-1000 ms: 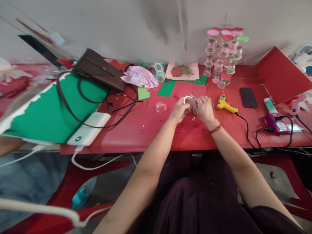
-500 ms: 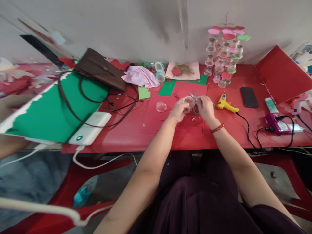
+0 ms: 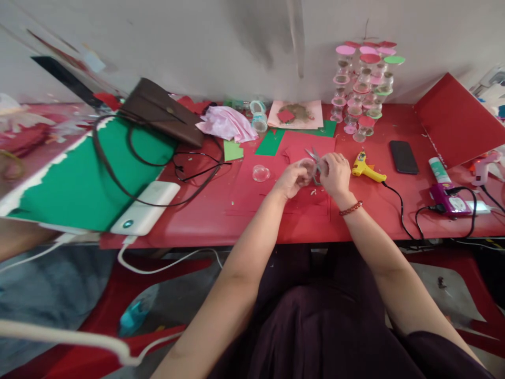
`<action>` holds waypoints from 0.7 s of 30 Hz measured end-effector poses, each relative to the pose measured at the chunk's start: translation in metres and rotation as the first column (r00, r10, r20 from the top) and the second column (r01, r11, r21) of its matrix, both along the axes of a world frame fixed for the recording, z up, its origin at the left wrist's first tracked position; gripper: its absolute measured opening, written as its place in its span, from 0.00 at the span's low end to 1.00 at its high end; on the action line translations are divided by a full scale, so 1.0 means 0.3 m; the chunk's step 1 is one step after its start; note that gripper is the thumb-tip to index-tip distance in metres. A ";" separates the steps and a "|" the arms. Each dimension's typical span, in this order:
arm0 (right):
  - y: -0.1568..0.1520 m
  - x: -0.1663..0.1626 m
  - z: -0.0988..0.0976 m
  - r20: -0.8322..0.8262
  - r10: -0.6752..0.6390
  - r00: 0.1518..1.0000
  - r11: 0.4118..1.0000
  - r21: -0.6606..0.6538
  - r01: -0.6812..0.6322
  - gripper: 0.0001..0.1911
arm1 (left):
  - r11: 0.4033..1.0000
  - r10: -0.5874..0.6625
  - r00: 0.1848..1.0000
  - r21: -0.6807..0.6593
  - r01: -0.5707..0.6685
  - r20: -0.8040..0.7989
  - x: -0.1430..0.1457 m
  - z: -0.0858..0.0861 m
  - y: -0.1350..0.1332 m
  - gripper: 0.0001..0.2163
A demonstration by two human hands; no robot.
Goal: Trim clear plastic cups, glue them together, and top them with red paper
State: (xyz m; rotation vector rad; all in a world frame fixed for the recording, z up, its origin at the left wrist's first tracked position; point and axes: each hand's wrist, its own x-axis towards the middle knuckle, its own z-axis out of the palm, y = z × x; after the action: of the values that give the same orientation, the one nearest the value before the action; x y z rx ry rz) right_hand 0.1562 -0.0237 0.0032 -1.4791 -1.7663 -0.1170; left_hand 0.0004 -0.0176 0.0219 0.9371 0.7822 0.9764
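Note:
Both my hands meet over red paper sheets (image 3: 272, 192) on the red table (image 3: 205, 221). My left hand (image 3: 291, 179) is closed round a small clear plastic cup (image 3: 305, 164), which it holds by the rim. My right hand (image 3: 335, 173) is closed on grey scissors (image 3: 314, 158), whose blades point away from me and touch the cup. A red bead bracelet sits on my right wrist. Another clear cup (image 3: 261, 173) lies on the table just left of my left hand.
A yellow glue gun (image 3: 365, 168) with a black cord lies right of my hands, then a black phone (image 3: 404, 157) and a purple device (image 3: 450, 200). A stack of capped clear cups (image 3: 361, 89) stands at the back. Left: green sheet (image 3: 74, 179), white power bank (image 3: 144, 208), brown bag (image 3: 161, 110).
My hands have stayed in place, turning the cup a little against the scissors. The view has shifted slightly.

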 end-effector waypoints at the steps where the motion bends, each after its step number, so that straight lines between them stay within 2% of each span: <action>1: 0.004 0.006 0.000 -0.042 -0.023 0.999 1.000 0.013 0.023 0.11 | 1.000 -0.016 1.000 0.003 0.016 -0.002 -0.002 0.000 0.000 0.15; 3: 0.012 0.014 -0.001 -0.111 -0.055 0.992 0.998 -0.009 0.054 0.12 | 0.999 -0.032 0.999 0.003 0.032 -0.002 -0.007 0.000 0.001 0.15; 7: 0.013 0.009 -0.006 -0.133 -0.062 0.989 0.984 -0.173 0.039 0.16 | 1.000 0.010 0.998 -0.026 -0.009 0.058 -0.017 0.007 0.001 0.15; 10: 0.011 0.000 -0.010 -0.187 0.009 0.982 0.982 -0.185 -0.045 0.07 | 0.993 0.086 0.988 -0.097 -0.074 0.131 -0.025 0.016 0.008 0.09; 12: 0.014 0.003 -0.011 -0.201 0.008 0.980 0.979 -0.199 -0.049 0.08 | 0.986 0.131 0.979 -0.127 -0.112 0.156 -0.030 0.018 0.019 0.06; 13: 0.017 0.007 -0.012 -0.187 -0.020 0.982 0.974 -0.225 -0.023 0.08 | 0.982 0.152 0.976 -0.132 -0.132 0.155 -0.033 0.016 0.026 0.08; 16: 0.032 0.024 -0.020 -0.142 -0.096 0.985 0.957 -0.286 0.052 0.13 | 0.955 0.288 0.949 -0.114 -0.273 0.133 -0.042 0.001 0.053 0.12; 18: 0.046 0.034 -0.034 -0.149 -0.059 0.987 0.969 -0.248 0.020 0.10 | 0.905 0.425 0.892 -0.055 -0.422 0.151 -0.051 -0.016 0.071 0.10; 21: 0.059 0.040 -0.067 -0.064 0.006 0.998 0.982 -0.186 -0.018 0.17 | 0.828 0.535 0.823 0.076 -0.556 0.191 -0.067 -0.042 0.094 0.09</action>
State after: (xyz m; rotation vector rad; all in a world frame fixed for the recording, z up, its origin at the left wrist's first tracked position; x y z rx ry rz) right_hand 0.1681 -0.0060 -0.0169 -1.5858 -1.7735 0.1030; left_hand -0.0196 0.0104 0.0095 0.7358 0.8777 1.6068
